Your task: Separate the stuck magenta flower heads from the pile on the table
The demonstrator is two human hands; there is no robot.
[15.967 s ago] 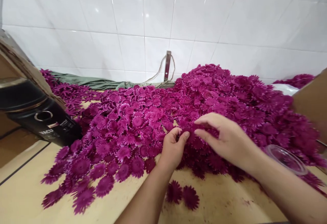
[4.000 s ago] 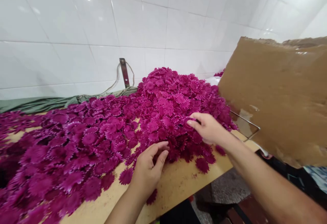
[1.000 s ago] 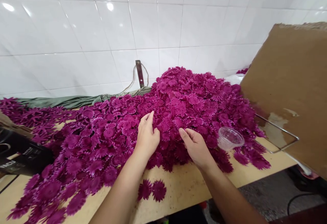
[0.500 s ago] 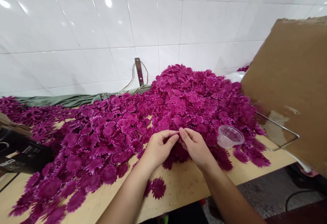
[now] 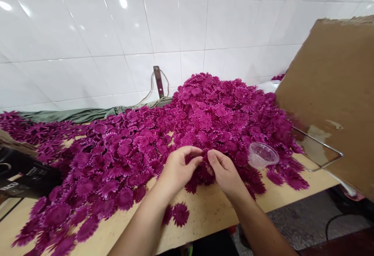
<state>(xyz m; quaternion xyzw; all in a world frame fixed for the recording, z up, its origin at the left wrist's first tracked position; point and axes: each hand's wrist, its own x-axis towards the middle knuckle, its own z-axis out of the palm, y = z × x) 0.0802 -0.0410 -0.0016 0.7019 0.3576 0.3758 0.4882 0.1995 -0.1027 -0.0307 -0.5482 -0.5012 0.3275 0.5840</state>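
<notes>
Above the front of a heap of magenta artificial flowers (image 5: pixel 216 108), my two hands meet with fingertips nearly touching. My left hand (image 5: pixel 181 166) curls its thumb and index finger towards a magenta flower head (image 5: pixel 205 157) between the hands. Thumb and fingers of my right hand (image 5: pixel 223 168) pinch at the same flower from the other side. Its outline blends into the blooms behind, so its exact shape is hard to make out. A loose flower (image 5: pixel 180 214) lies on the table just below my hands.
A clear plastic cup (image 5: pixel 263 155) rests tilted among the flowers at right. Beyond it stand a bent metal wire frame (image 5: pixel 331 151) and a large cardboard sheet (image 5: pixel 330 80). A black box (image 5: pixel 26 174) is at left; green cloth (image 5: pixel 73 115) runs along the tiled wall (image 5: pixel 117 26).
My fingertips have parted slightly, the right hand shifting a little right and down. More magenta now shows between them. The heap and the cup stay put.
</notes>
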